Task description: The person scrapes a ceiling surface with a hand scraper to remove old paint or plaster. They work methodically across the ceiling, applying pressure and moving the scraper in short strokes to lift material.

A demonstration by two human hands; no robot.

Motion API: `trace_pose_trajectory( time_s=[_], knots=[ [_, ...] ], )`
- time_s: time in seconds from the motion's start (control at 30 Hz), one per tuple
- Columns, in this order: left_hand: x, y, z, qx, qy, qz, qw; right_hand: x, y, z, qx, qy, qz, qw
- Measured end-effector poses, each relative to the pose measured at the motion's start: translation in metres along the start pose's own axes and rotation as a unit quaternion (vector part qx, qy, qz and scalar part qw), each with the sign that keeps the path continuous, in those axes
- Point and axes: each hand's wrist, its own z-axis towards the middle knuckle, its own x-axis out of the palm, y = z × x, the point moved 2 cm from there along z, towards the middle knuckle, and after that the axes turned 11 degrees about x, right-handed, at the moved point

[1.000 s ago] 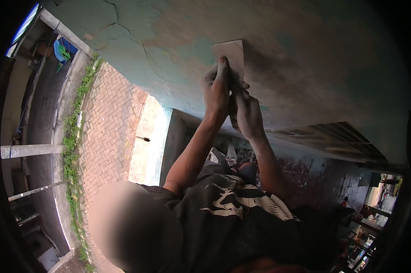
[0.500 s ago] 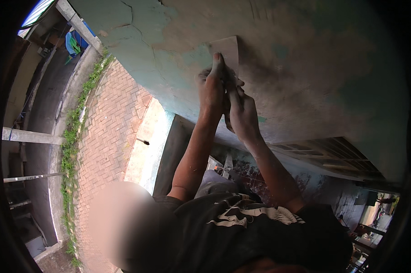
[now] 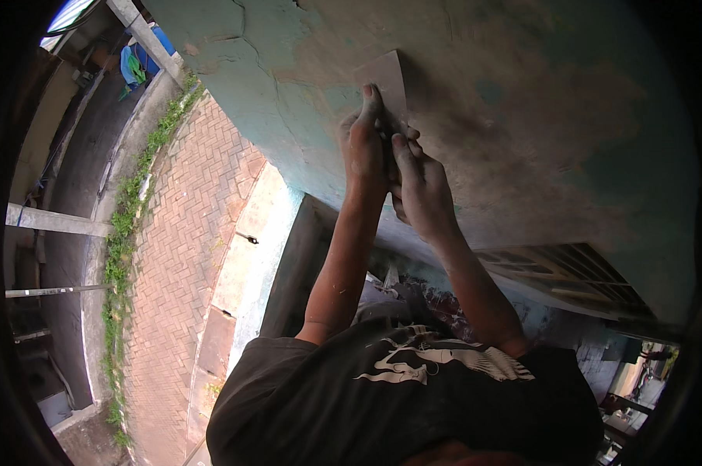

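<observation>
a flat scraper blade [image 3: 384, 78] is pressed against the peeling wall [image 3: 537, 116].
both hands, left hand [image 3: 364, 151] and right hand [image 3: 418, 182], are clamped on it; the blade is best kept flat, pressure even.

Weathered teal wall [image 3: 522, 101] fills upper frame; flat brownish sheet [image 3: 388, 78] pressed against it, upper centre.

Outdoor yard beside a building. Weathered, cracked teal plaster wall [image 3: 522, 116]; brick-paved path [image 3: 188, 256]; weed strip [image 3: 122, 248]; concrete posts [image 3: 52, 221].
</observation>
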Motion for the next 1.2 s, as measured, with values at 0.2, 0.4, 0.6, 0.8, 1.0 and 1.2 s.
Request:
trace_pose_trajectory(
  time_s=[0.2, 0.4, 0.6, 0.8, 1.0, 1.2],
  knots=[
    [-0.002, 0.01, 0.0, -0.023, 0.005, -0.037, 0.999, 0.001, -0.002, -0.002, -0.01, -0.029, -0.013, 0.999],
    [-0.008, 0.013, -0.011, -0.066, 0.011, -0.002, 0.998, 0.0, 0.0, -0.023, 0.082, 0.009, 0.066, 0.994],
    [-0.007, 0.017, -0.014, -0.128, 0.041, 0.005, 0.991, 0.0, -0.024, -0.015, 0.014, -0.055, 0.015, 0.998],
    [0.004, 0.041, -0.017, -0.074, 0.003, -0.052, 0.996, -0.023, -0.032, -0.009, -0.068, -0.101, -0.092, 0.988],
    [0.005, 0.036, -0.015, -0.088, 0.015, -0.069, 0.994, -0.022, -0.042, -0.005, -0.109, -0.13, -0.113, 0.979],
    [0.006, 0.027, -0.009, -0.05, 0.018, -0.026, 0.998, -0.021, -0.012, -0.005, 0.012, -0.059, -0.16, 0.985]
  ],
)
